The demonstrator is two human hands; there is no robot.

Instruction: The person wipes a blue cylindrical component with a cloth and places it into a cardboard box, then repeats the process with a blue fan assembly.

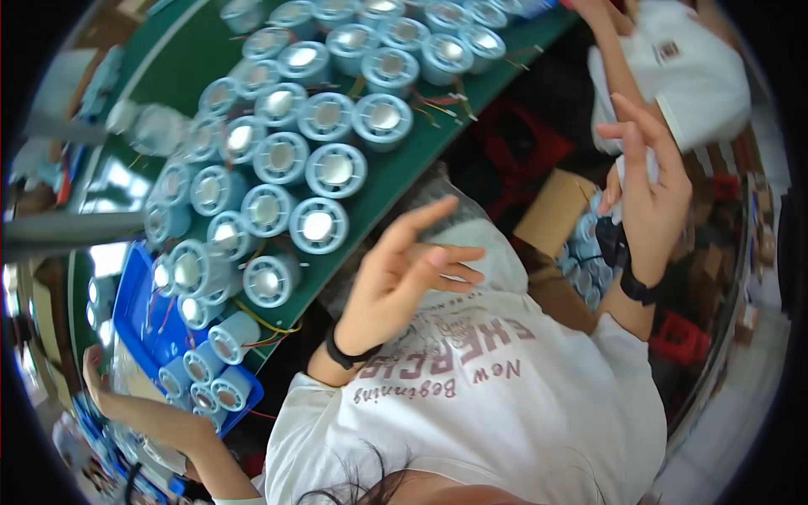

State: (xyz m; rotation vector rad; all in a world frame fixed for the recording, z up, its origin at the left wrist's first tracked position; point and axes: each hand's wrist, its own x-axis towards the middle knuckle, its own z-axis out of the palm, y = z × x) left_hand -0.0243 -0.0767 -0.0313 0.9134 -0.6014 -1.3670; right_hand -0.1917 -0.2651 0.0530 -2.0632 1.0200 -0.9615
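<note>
Black flat wristband [339, 354] behind bare left hand [389, 284], fingers loosely parted, holding nothing; right hand [653, 198] raised, fingers spread, empty too. Farther off, silver-centred pale-blue cylindrical parts [319, 225], clustered on the flat green table [189, 63]. Apparently between handlings; for grasping, needing a leftward reach.

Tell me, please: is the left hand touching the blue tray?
Apart: the head view shows the edge of the green table in the gap between the left hand and the blue tray.

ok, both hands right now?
Left hand: open, fingers loosely spread, no object visible in it.
Right hand: open, raised, no object visible in it.
</note>
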